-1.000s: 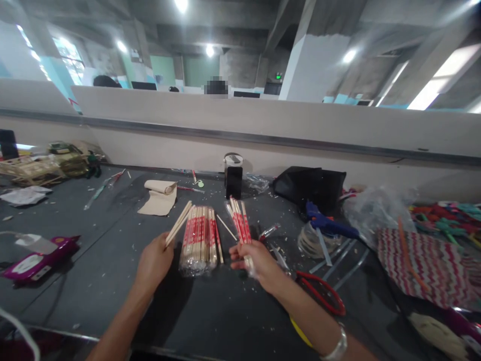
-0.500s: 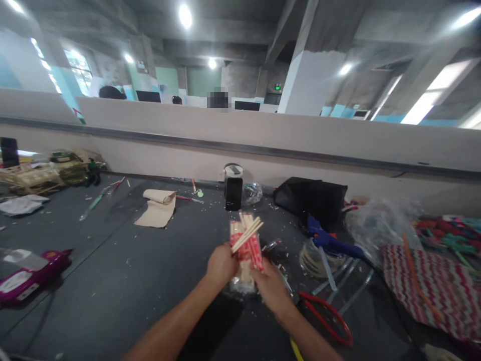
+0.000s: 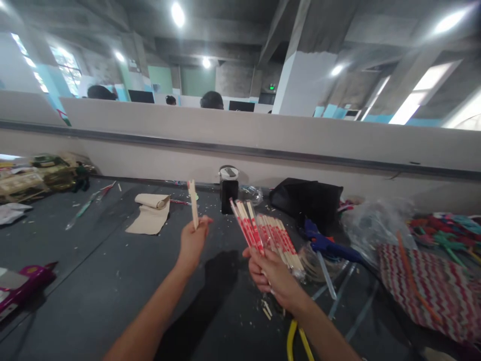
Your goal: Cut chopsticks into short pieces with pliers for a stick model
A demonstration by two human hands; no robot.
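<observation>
My left hand (image 3: 193,240) is closed round a small bunch of bare wooden chopsticks (image 3: 193,203), which point upward. To its right, my right hand (image 3: 272,273) grips several chopsticks in clear wrappers with red print (image 3: 247,225), fanned out and tilted to the left. Just behind that hand is a flat plastic pack of more chopsticks (image 3: 280,238); I cannot tell whether the hand touches it. The two hands are apart, both above the dark table (image 3: 131,291).
At the back stand a phone (image 3: 229,197) and a black bag (image 3: 306,200). On the right are a blue glue gun (image 3: 330,245), a striped cloth (image 3: 424,291) and yellow handles (image 3: 295,341). Brown paper (image 3: 150,215) and a purple tool (image 3: 28,288) lie left.
My hands have moved apart from the middle. The left hand has gone left and up with the bare chopsticks; the right now holds the wrapped ones fanned, with the pack farther right.
</observation>
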